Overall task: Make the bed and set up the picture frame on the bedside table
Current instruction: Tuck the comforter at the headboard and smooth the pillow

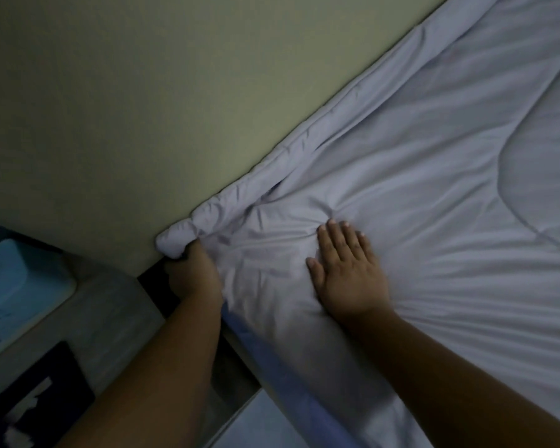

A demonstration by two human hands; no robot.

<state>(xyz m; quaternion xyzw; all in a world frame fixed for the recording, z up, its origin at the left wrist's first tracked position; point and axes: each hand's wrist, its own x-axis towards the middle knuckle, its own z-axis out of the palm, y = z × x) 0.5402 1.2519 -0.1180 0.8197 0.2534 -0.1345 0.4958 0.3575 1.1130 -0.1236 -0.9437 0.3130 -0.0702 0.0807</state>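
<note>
A pale lilac quilt (433, 176) covers the bed and runs along the wall, creased near its corner. My left hand (193, 270) is closed around the bunched quilt corner (175, 240) where bed and wall meet. My right hand (349, 270) lies flat on the quilt, fingers apart, just right of that corner. A dark picture frame (36, 396) lies flat on the grey bedside table (110, 305) at the lower left, partly hidden by my left forearm.
A light blue tissue box (16, 286) stands on the bedside table beside the frame. The beige wall (142, 108) fills the upper left. A narrow dark gap (230, 360) separates table and bed; a strip of light floor shows below.
</note>
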